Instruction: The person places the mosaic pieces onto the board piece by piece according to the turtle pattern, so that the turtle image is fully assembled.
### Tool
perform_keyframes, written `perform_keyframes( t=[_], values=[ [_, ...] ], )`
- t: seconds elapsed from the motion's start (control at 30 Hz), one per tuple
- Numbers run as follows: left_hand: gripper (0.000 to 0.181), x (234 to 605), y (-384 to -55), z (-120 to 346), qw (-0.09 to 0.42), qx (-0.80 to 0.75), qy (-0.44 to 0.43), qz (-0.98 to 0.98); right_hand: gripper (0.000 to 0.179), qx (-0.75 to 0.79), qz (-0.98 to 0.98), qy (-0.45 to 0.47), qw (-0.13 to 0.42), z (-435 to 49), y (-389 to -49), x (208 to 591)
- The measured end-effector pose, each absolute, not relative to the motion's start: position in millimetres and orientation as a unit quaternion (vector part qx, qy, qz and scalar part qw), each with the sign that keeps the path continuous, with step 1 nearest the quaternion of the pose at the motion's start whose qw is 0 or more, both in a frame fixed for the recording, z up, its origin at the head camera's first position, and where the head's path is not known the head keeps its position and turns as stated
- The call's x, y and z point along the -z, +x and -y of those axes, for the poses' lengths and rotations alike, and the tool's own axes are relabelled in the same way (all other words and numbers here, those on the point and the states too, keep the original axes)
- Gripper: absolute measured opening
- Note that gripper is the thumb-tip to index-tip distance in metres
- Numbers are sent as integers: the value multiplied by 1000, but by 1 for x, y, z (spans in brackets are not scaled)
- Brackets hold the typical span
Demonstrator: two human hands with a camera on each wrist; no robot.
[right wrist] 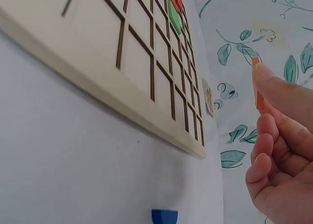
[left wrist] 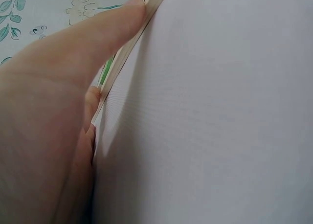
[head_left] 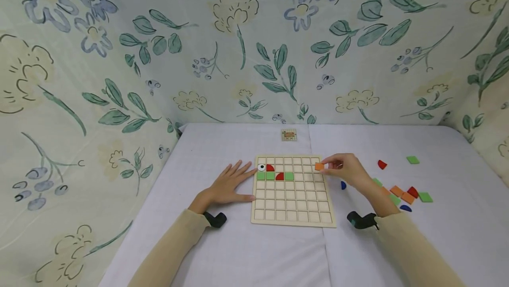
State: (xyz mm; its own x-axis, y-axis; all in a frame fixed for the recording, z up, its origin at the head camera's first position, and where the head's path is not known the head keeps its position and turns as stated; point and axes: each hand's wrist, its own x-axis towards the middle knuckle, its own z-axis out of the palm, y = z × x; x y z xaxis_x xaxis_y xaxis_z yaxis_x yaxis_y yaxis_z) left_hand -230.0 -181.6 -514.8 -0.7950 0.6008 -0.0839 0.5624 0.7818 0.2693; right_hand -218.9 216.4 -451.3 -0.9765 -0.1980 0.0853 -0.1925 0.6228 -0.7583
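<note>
A square wooden grid board (head_left: 294, 224) lies on the white cloth. In its upper-left cells sit a round eye tile (head_left: 261, 168), two red quarter-circle tiles (head_left: 280, 176) and several green square tiles (head_left: 289, 176). My left hand (head_left: 228, 185) rests flat with spread fingers, the thumb (left wrist: 115, 26) and a fingertip right at the board's left edge. Between thumb and fingertips my right hand (head_left: 346, 170) pinches an orange square tile (right wrist: 257, 84), held up over the board's upper-right corner. The right wrist view shows that tile edge-on, with the other fingers curled below it.
Loose tiles lie right of the board: orange tiles (head_left: 407, 197), a green tile (head_left: 425, 197), a red tile (head_left: 382, 164) and blue ones. One blue tile (head_left: 343, 185) is close to the board's right edge. Behind the board lies a small patterned card (head_left: 289, 135). Floral cloth (head_left: 238, 57) hangs behind.
</note>
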Motion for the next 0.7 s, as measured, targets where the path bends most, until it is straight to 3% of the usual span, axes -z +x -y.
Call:
perform_keyframes(
  t=[0.7],
  values=[
    [95,514,-228,181,74,-128,314,-938,29,476,-870,-120,42,-178,-230,473]
  ],
)
